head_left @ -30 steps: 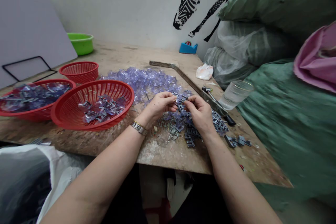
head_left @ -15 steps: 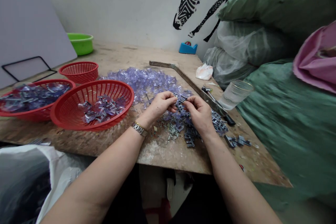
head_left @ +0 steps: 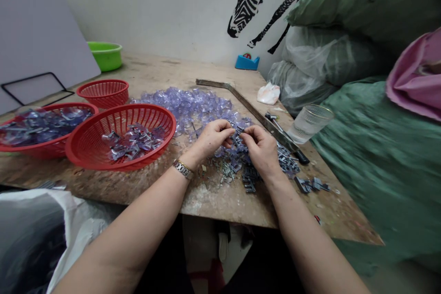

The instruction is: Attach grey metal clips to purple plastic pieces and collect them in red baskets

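Nearby, red basket [head_left: 120, 140] beside left hand [head_left: 212, 138].

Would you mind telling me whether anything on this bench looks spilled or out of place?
A few grey clips lie strayed near the table's right edge, apart from the main pile under the hands. Otherwise nothing stands out.

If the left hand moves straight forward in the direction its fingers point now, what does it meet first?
The left hand points to the right, toward the right hand. It would probably first meet the small grey clip pinched between both hands, then the right hand's fingertips. The hands are almost touching, though the exact depth is unclear.
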A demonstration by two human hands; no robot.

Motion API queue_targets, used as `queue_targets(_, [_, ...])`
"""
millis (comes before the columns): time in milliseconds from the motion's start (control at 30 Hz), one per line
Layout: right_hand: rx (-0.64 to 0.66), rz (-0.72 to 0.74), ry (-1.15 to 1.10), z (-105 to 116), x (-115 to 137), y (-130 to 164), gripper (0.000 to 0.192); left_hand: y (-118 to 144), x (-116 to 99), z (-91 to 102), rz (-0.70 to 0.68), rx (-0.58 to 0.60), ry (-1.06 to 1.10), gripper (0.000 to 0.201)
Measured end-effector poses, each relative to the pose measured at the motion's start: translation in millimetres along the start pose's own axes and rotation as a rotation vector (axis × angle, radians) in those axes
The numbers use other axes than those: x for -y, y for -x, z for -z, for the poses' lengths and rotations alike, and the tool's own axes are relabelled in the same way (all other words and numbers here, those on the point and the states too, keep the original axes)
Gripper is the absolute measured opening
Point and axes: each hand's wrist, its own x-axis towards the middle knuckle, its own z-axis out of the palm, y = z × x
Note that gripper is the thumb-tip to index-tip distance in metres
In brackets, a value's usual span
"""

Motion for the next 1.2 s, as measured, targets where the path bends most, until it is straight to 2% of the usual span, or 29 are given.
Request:
queue_targets(200, [-0.005,0.084,0.124,0,-2,1,0.014,-1,1,0.9,-0.099,0.009,-0.096,0.019])
queue_targets(467, [-0.002,0.198,0.270,-1,-3,5,0.015,-3,5,3.8,-0.143,0.116,-0.121,0.021])
queue_targets(600, [0.001,0.160,0.200,-3,-6,4,0.014,-2,4,4.0,-0.151,0.127,-0.164,0.021])
queue_targets(867, [-0.021,0.049,-0.005,-2,-7,-1,0.011,-2,4,0.6,-0.192,0.030,-0.105,0.019])
queue_targets(1000, [-0.010,0.082,-0.025,-3,-8,0,0.020,-2,7,2.6,-0.193,0.025,-0.058,0.014])
queue_targets(1100, [0.003,0.133,0.000,-5,-10,0,0.020,-3,9,3.4,-0.211,0.027,-0.046,0.011])
queue_targets(1200, [-0.008,0.174,0.024,-6,-12,0,0.019,-3,10,2.4,-0.166,0.051,-0.064,0.009])
